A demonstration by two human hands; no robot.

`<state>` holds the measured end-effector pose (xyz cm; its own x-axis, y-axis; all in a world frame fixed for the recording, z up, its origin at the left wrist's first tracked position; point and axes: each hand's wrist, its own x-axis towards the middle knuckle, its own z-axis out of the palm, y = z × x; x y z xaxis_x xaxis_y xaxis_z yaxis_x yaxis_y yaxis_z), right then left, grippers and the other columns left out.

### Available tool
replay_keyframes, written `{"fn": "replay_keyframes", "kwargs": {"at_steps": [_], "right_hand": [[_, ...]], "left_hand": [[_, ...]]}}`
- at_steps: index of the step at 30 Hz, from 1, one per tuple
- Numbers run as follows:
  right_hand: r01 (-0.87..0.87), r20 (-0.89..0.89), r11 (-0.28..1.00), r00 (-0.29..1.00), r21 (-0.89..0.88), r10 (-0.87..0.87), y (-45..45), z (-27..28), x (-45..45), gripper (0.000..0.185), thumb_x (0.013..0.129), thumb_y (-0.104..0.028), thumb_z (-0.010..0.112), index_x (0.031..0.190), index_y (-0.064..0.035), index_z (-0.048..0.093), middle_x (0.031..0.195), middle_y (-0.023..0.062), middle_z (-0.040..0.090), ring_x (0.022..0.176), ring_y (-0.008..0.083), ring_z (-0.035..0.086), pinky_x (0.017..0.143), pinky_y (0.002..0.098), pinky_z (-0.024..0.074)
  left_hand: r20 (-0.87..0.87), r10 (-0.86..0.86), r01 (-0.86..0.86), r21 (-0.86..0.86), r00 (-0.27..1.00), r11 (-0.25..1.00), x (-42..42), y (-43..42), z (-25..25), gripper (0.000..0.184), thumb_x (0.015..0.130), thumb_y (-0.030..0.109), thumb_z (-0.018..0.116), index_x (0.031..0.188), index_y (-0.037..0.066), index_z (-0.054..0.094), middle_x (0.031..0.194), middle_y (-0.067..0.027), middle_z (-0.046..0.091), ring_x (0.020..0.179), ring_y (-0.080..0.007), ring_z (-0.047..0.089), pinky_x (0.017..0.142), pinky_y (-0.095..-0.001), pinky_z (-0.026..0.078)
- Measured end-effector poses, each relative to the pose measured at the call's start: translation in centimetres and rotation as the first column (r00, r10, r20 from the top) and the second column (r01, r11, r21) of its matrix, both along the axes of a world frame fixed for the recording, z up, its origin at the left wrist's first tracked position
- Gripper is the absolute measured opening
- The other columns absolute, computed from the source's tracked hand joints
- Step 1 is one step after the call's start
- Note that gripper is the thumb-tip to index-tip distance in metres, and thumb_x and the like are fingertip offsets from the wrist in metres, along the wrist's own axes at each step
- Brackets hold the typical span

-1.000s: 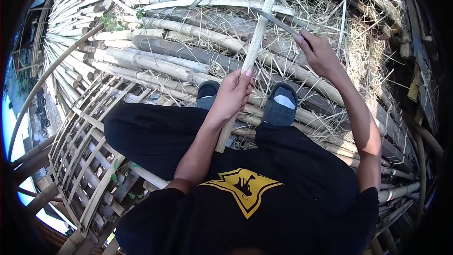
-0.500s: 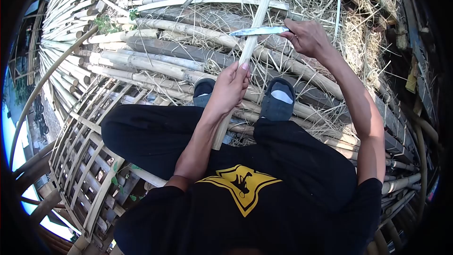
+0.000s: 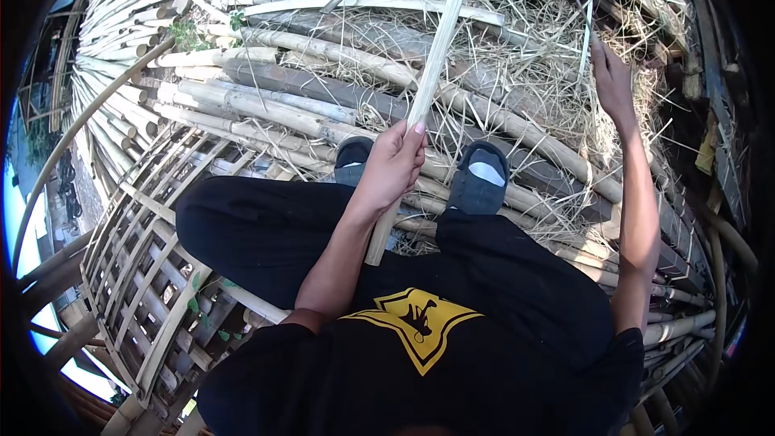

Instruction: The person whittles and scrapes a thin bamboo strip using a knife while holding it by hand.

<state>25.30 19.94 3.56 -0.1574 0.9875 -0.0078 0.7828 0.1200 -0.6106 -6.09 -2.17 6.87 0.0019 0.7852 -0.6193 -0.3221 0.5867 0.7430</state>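
My left hand [image 3: 393, 163] is closed around a long, flat bamboo slat [image 3: 438, 52]. The slat slants up and away from me, its lower end reaching back over my lap. Off to the right, my right hand [image 3: 613, 85] is closed on a knife [image 3: 583, 12], which points away from me. The blade looks thin and dark from this angle, and the fingers hide most of its handle. A gap separates the knife from the slat. A narrow pale strip [image 3: 588, 16] stands right beside the blade.
Bamboo poles [image 3: 339, 48] lie across the ground in front of me, with thin shavings [image 3: 525, 81] scattered over them. My sandalled foot [image 3: 480, 178] rests among them. To the left is a woven bamboo lattice [image 3: 153, 274]; a curved pole [image 3: 89, 117] arches beyond it.
My right hand has carried the knife off the slat, to the right and slightly down, turning the blade from sideways to pointing away. My left hand keeps its hold on the slat.
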Motion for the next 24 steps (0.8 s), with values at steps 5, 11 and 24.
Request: {"fn": "replay_keyframes", "kwargs": {"at_steps": [5,11,24], "right_hand": [[-0.587,-0.029,0.793,0.806,-0.164,0.591,-7.6,1.1,-10.0,0.037,0.098,-0.038,0.044,0.091,-0.0039,0.055,0.060,0.0192,0.054,0.055,0.0384,0.053,0.054,0.0457,0.0410],[-0.689,0.054,0.723,0.721,-0.052,0.691,-9.2,0.4,-12.0,0.034,0.095,-0.038,0.048,0.088,-0.0055,0.052,0.058,0.0169,0.055,0.057,0.0385,0.057,0.052,0.0483,0.0421],[0.043,0.552,0.998,0.832,0.041,-0.058,7.5,-1.5,0.8,0.056,0.100,-0.045,0.025,0.103,-0.0020,0.060,0.077,0.0231,0.065,0.075,0.0387,0.065,0.066,0.0498,0.0492]], "left_hand": [[-0.040,-0.015,0.015,-0.005,0.999,1.000,0.4,-0.1,-0.7,0.027,0.102,0.031,0.042,0.087,0.009,0.045,0.057,0.0065,0.033,0.038,-0.0009,0.024,0.033,-0.0187,0.019],[-0.124,-0.037,0.040,0.021,0.992,0.999,0.6,-0.2,-1.3,0.028,0.102,0.031,0.043,0.086,0.009,0.045,0.057,0.0069,0.034,0.040,-0.0007,0.026,0.035,-0.0185,0.020],[-0.160,-0.089,0.101,0.065,0.983,0.993,0.0,-2.5,-0.2,0.027,0.102,0.027,0.044,0.084,0.007,0.045,0.059,0.0072,0.033,0.044,0.0002,0.026,0.037,-0.0181,0.021]]}}
